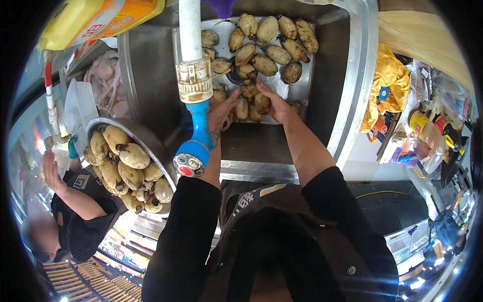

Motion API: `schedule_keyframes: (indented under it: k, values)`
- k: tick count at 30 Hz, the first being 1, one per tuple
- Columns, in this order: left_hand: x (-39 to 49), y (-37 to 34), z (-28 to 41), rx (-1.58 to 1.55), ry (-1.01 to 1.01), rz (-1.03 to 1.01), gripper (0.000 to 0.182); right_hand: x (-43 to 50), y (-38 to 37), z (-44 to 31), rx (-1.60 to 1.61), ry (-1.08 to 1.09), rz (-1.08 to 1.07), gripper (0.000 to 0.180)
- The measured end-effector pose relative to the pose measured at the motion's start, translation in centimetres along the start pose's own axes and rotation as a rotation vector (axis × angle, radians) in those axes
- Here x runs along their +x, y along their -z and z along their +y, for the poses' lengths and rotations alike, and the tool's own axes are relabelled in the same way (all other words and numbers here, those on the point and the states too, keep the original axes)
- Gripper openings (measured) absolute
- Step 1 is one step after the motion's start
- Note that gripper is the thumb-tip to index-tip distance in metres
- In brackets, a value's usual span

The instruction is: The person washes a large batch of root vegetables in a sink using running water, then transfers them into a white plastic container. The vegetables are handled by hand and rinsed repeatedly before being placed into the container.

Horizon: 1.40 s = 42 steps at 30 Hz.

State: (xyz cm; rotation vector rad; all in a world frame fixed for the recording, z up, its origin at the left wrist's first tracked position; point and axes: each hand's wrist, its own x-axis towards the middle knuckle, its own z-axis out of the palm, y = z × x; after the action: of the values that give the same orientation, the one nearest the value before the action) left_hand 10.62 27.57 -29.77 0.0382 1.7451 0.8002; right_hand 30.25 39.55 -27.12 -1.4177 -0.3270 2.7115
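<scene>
Several lotus root segments [278, 54], wet and brown-stained, lie on the bottom of the stainless steel sink [325, 71]. My left hand [225, 109] and my right hand [278, 104] reach down into it from the near side. Between my palms is a cluster of lotus root segments [242, 107], pressed in from both sides. Part of my left hand and wrist is hidden behind a blue spray tap head [199, 132] on a white pipe [190, 30]. To the left, a tilted metal bowl [130, 126] holds more lotus root segments [131, 174].
Plucked poultry [106, 71] lies left of the sink, below a yellow plastic container [75, 22]. Another person [81, 211] is at the left with a hand raised. A yellow bag [390, 81] and a bottle [426, 130] stand at the right. The tap hangs over the sink's left part.
</scene>
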Motion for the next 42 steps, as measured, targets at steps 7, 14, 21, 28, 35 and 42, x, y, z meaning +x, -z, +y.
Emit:
schedule_keyframes:
  k: [7, 14, 21, 28, 35, 42]
  values:
    - [-0.1, 0.8, -1.3, -0.167, -0.109, -0.096, 0.106, 4.1, -4.9, 4.4, -0.245, 0.14, 0.031, 0.108]
    - [-1.1, 0.1, 1.7, -0.473, 0.075, -0.067, 0.061, 5.8, -5.2, 2.8, -0.191, 0.009, 0.061, 0.108]
    - [-4.7, -0.4, 3.6, -0.629, 0.011, 0.094, 0.055, 0.4, -8.1, -0.9, -0.148, 0.045, -0.129, 0.089]
    - [-10.0, -1.9, 6.5, -0.13, -0.254, 0.083, 0.092, -8.1, -9.9, -3.4, 0.145, 0.114, -0.071, 0.07]
    - [-11.0, -6.1, 5.6, -0.32, -0.191, 0.075, 0.053, -12.8, -9.6, -3.2, 0.208, 0.309, 0.067, 0.053]
    - [-16.3, -10.1, 6.4, -0.298, -0.419, 0.089, 0.084, -18.0, -7.6, -1.2, 0.205, 0.456, -0.011, 0.052]
